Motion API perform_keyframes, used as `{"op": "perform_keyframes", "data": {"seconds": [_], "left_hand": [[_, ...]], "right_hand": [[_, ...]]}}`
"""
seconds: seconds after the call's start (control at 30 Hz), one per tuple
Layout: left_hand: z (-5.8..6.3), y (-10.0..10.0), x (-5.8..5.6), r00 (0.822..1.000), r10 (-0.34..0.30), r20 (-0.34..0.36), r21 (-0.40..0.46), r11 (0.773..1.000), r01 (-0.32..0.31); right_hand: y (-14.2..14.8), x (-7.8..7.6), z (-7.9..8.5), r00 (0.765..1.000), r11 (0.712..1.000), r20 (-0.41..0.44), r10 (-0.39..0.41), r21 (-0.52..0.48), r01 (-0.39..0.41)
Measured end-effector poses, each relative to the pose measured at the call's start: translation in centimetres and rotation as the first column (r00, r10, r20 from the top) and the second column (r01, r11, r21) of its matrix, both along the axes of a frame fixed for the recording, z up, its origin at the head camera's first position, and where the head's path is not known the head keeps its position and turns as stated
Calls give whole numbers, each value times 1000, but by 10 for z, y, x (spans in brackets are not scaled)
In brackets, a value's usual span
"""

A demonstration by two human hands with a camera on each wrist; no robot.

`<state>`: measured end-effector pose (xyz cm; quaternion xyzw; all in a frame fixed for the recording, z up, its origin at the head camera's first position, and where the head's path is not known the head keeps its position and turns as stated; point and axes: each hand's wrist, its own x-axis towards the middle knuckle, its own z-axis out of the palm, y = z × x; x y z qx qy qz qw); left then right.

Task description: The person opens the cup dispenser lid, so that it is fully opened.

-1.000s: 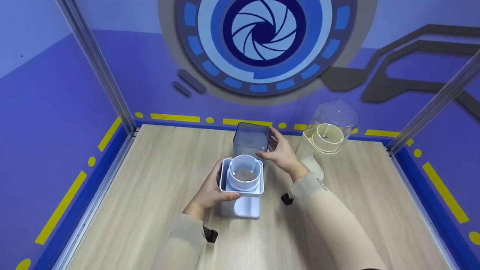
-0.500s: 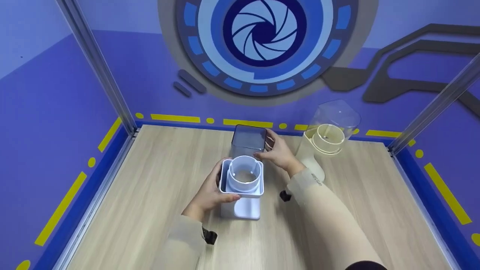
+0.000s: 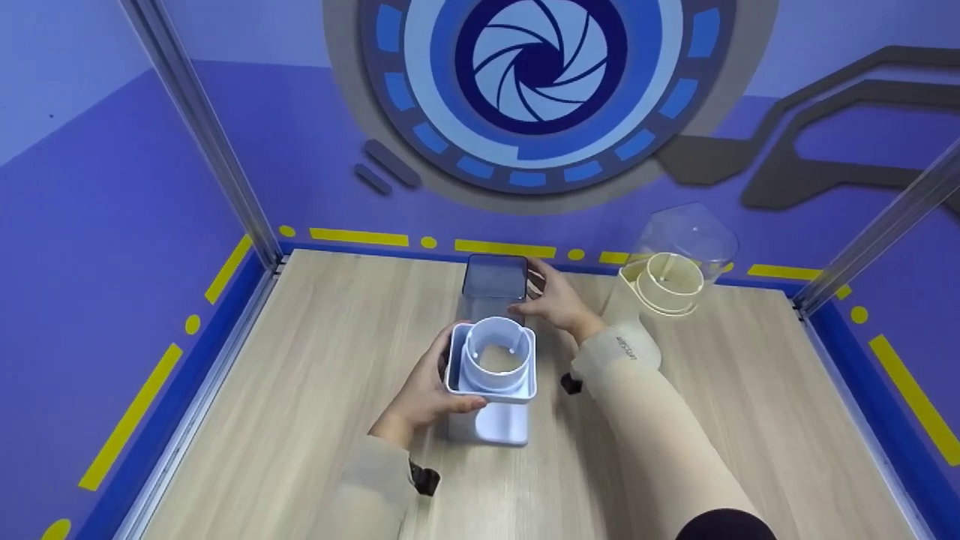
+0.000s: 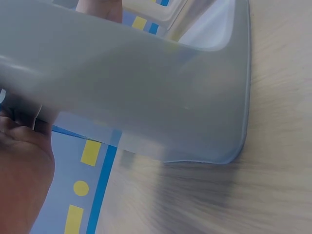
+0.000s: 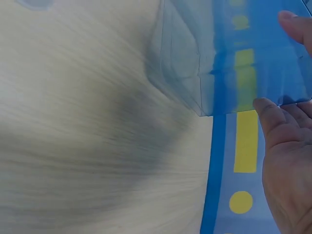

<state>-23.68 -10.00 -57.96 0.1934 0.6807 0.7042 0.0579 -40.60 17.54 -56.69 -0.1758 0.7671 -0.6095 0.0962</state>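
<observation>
In the head view my left hand grips a pale blue-white dispenser base, with the thumb along its front rim. A round collar rises from the top of the base, and a scooped foot extends below. Beyond the base, my right hand holds a clear smoky-grey container by its right side. The base hides the container's lower front. In the right wrist view the container sits between thumb and fingers. The base's wall fills much of the left wrist view.
To the right stands a similar cream dispenser with a clear cover, partly behind the right forearm. The wooden table is bounded by blue panels and metal posts.
My right hand and the grey container have shifted slightly left and lower relative to the base. The left hand keeps its grip on the base. The head view has turned slightly.
</observation>
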Motion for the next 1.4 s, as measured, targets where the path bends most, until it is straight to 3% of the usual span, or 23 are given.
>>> {"op": "perform_keyframes", "data": {"seconds": [0.2, 0.53, 0.7, 0.87, 1.03, 1.4], "left_hand": [[0, 1, 2, 1000, -3, 8, -5, 1000, 3], [8, -6, 6, 1000, -1, 7, -39, 999, 1], [12, -8, 4, 999, -26, -20, -39, 999, 26], [12, -12, 3, 1000, -30, -1, -28, 999, 30], [11, -16, 2, 999, -19, 30, 11, 1000, 19], [11, -29, -3, 1000, -11, 24, -24, 1000, 12]], "right_hand": [[2, 1, -7, 999, 999, 45, -8, -51, 10], [1, 4, -5, 997, 1000, 76, -17, 8, 16], [3, 4, -2, 998, 998, 66, -18, 53, 14], [5, 4, -2, 998, 996, 51, -19, 93, 15], [5, 4, -3, 999, 995, 35, -9, 97, 6], [5, 5, -5, 1000, 997, 32, -1, 75, -1]]}}
